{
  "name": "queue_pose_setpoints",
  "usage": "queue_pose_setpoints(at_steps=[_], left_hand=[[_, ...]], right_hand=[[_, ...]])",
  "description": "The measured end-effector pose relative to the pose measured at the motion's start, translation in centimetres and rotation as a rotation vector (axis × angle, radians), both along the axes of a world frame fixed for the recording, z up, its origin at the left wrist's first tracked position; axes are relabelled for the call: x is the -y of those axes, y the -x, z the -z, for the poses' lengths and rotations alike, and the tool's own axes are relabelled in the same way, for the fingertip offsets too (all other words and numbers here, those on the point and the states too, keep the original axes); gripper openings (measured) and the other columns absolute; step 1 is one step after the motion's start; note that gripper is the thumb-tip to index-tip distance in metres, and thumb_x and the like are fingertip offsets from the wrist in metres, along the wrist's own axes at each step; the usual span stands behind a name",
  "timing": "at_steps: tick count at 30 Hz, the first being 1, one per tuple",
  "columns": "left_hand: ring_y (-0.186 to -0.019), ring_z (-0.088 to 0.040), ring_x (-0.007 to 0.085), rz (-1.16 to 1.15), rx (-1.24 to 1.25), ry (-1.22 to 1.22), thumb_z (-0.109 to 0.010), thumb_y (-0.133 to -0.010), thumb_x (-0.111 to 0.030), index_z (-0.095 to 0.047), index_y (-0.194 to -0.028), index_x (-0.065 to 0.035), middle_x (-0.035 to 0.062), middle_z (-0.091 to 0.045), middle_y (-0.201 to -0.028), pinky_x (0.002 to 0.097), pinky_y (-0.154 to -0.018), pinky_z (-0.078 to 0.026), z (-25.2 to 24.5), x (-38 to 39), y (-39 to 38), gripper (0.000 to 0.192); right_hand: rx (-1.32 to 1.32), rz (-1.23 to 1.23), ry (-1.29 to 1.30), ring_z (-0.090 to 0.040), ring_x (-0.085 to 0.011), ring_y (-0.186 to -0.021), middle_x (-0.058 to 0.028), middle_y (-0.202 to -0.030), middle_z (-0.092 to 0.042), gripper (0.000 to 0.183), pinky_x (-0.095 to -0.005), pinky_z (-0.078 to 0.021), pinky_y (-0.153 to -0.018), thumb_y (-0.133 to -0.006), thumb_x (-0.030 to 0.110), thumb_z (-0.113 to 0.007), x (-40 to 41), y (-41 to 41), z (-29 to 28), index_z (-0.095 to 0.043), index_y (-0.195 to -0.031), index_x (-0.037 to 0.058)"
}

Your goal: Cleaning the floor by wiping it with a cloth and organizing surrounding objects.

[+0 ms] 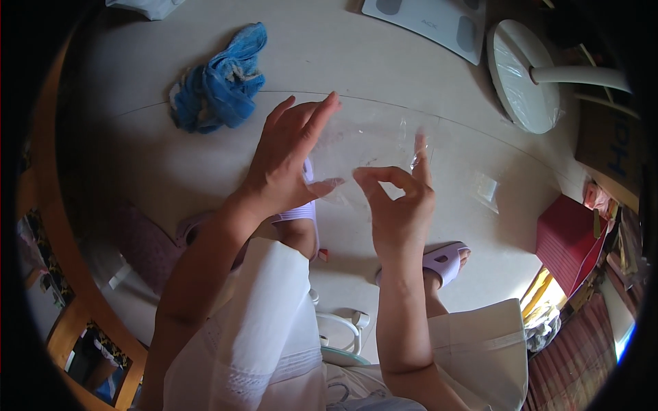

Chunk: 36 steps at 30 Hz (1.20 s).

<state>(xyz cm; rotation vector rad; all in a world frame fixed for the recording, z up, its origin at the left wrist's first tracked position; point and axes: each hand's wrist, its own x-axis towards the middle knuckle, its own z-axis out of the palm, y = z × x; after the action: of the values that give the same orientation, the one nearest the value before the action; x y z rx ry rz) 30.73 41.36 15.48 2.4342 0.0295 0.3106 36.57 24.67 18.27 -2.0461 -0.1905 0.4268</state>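
Observation:
Between my hands, above the floor, a thin clear plastic film or bag (380, 133) is spread out. My left hand (290, 149) is on its left side, with the thumb and fingers wide apart; the thumb touches or lies behind the film. My right hand (401, 200) pinches the film's lower edge between thumb and index finger, while another finger points up along its right side. The film is so transparent that its outline is hard to trace.
A crumpled blue cloth (221, 82) lies on the tiled floor. Farther off are a white bathroom scale (432, 23) and a round white stand base (522, 77). A red box (568, 241) stands at right, and a wooden frame (77, 205) at left. Purple slippers (446, 262) are on the feet below.

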Motion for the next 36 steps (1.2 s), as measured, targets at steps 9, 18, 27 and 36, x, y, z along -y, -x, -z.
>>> queue_pose_setpoints(at_steps=[9, 18, 27, 36], left_hand=[[-0.116, -0.048, 0.0279, 0.026, 0.085, -0.025, -0.083, -0.059, -0.017, -0.025, -0.145, -0.0077, 0.0123, -0.051, -0.125, 0.0493, -0.107, -0.028, 0.9, 0.0, 0.6, 0.104], [-0.116, -0.048, 0.0294, 0.0, 0.029, 0.025, -0.083, -0.06, -0.021, -0.024, -0.144, -0.0068, 0.0128, -0.051, -0.125, 0.0484, -0.107, -0.029, 1.3, 0.4, 0.8, 0.104], [-0.115, -0.05, 0.0294, 0.028, 0.08, 0.057, -0.083, -0.059, -0.018, -0.023, -0.145, -0.0059, 0.0127, -0.053, -0.123, 0.0479, -0.106, -0.03, 1.5, 0.8, 0.6, 0.105], [-0.114, -0.049, 0.0299, 0.005, 0.069, 0.103, -0.083, -0.058, -0.015, -0.021, -0.146, -0.0057, 0.0126, -0.053, -0.124, 0.0475, -0.106, -0.03, 1.6, 1.0, 0.5, 0.108]], right_hand=[[0.287, -0.266, 0.607, -0.039, -0.0393, -0.13, -0.0199, -0.145, -0.036, 0.012, -0.0635, -0.0264, -0.102, -0.071, 0.015, -0.073, 0.0, 0.7, -1.7, -0.074, -0.082, 0.0112], [0.234, -0.273, 0.576, -0.041, -0.0384, -0.129, -0.0249, -0.144, -0.034, 0.027, -0.0646, -0.0277, -0.101, -0.078, 0.019, -0.069, 1.0, 0.9, -2.5, -0.069, -0.105, 0.0137], [0.233, -0.154, 0.425, -0.056, -0.0322, -0.112, -0.0198, -0.139, -0.042, 0.028, -0.0559, -0.0346, -0.099, -0.073, 0.019, -0.075, 0.9, -0.4, -3.3, -0.064, -0.097, 0.0096], [0.425, -0.266, 0.38, -0.051, -0.0358, -0.117, -0.0186, -0.138, -0.042, 0.04, -0.0504, -0.0344, -0.1, -0.063, 0.01, -0.081, 2.9, -0.8, -1.9, -0.063, -0.099, 0.0092]])
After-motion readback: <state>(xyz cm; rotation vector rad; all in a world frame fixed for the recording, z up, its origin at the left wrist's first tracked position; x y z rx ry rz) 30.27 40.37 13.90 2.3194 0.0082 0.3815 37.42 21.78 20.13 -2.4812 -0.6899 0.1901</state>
